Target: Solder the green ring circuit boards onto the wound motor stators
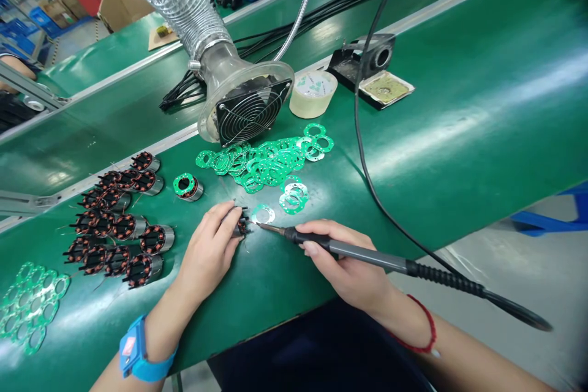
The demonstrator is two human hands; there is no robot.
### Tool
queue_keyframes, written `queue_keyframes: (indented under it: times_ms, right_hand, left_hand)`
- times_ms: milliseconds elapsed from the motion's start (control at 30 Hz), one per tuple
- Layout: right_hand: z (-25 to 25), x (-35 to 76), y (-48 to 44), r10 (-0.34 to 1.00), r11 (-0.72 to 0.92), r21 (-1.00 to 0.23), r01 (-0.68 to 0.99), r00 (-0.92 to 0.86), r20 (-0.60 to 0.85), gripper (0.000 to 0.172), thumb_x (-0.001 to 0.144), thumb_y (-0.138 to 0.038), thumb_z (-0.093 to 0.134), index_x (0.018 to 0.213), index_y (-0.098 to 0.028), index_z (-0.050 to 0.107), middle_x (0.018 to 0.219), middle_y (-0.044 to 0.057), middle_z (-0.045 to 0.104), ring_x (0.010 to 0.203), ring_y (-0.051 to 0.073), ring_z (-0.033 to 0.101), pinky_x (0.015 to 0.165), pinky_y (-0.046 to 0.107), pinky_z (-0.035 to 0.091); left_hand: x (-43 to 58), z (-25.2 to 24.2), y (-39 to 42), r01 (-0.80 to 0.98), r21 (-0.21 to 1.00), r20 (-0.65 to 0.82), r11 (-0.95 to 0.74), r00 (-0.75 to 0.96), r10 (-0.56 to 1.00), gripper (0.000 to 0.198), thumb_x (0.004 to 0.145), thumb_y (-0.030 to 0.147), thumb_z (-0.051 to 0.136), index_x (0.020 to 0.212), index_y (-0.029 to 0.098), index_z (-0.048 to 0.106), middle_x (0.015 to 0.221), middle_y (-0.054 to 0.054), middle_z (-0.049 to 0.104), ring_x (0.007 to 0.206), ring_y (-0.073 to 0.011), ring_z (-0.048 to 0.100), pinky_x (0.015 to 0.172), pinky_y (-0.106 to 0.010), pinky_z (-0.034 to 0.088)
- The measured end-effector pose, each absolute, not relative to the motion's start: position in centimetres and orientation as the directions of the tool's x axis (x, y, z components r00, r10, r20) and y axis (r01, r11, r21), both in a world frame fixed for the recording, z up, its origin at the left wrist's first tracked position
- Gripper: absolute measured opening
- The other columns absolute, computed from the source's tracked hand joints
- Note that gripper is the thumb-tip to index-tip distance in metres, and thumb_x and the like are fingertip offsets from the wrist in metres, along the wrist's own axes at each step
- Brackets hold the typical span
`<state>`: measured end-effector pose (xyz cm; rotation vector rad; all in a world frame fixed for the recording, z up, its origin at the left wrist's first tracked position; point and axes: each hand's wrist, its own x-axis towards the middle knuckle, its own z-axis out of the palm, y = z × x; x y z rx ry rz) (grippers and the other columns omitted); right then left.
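Note:
My left hand (212, 251), with a blue strap at the wrist, is wrapped round a small motor stator (241, 222) lying on the green table. In my right hand (344, 260) is a soldering iron (367, 254), its tip pointing left, close beside the stator. Whether tip and stator touch I cannot tell. A loose ring-shaped green board (263, 214) lies just behind the tip. Farther back is a heap of such boards (269, 162). One stator with a green board on top (188, 186) stands behind my left hand.
Several stators (124, 229) stand in rows at left, with more ring boards (34, 303) beyond. A fume extractor (248, 104) hangs over the back. Tape roll (313, 93) and iron stand (379, 67) are behind; the iron's cable (361, 147) arcs at right.

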<state>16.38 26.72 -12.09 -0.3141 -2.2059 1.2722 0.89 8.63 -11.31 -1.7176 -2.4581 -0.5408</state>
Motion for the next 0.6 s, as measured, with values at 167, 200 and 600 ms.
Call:
queue_keyframes:
  times_ms: [167, 200, 600]
  right_hand:
    - [-12.08, 16.43, 26.68, 0.457, 0.536, -0.84, -0.087, -0.807, 0.375, 0.011, 0.085, -0.022, 0.054, 0.092, -0.019, 0.062, 0.077, 0.001, 0.071, 0.063, 0.012, 0.067, 0.057, 0.022, 0.054]
    - [-12.06, 16.43, 26.67, 0.455, 0.541, -0.836, -0.091, -0.804, 0.382, 0.011, 0.084, -0.022, 0.054, 0.092, -0.019, 0.062, 0.076, 0.001, 0.071, 0.063, 0.012, 0.067, 0.058, 0.022, 0.054]
    - [-11.98, 16.53, 26.65, 0.462, 0.562, -0.821, -0.094, -0.788, 0.407, 0.011, 0.084, -0.022, 0.053, 0.091, -0.02, 0.062, 0.076, 0.001, 0.07, 0.064, 0.014, 0.066, 0.059, 0.025, 0.055]
  left_hand:
    - [0.97, -11.32, 8.66, 0.926, 0.214, 0.267, 0.31, -0.361, 0.894, 0.045, 0.089, 0.013, 0.05, 0.132, 0.017, 0.04, 0.127, -0.016, 0.051, 0.119, -0.0264, 0.048, 0.099, -0.044, 0.046]
    - [0.98, -11.32, 8.67, 0.926, 0.212, 0.267, 0.311, -0.361, 0.893, 0.045, 0.089, 0.013, 0.05, 0.132, 0.017, 0.04, 0.127, -0.016, 0.051, 0.12, -0.0264, 0.048, 0.099, -0.044, 0.046]
    - [1.0, -11.33, 8.73, 0.925, 0.196, 0.275, 0.327, -0.372, 0.887, 0.048, 0.089, 0.015, 0.05, 0.135, 0.021, 0.036, 0.126, -0.015, 0.052, 0.119, -0.0273, 0.05, 0.097, -0.046, 0.047]
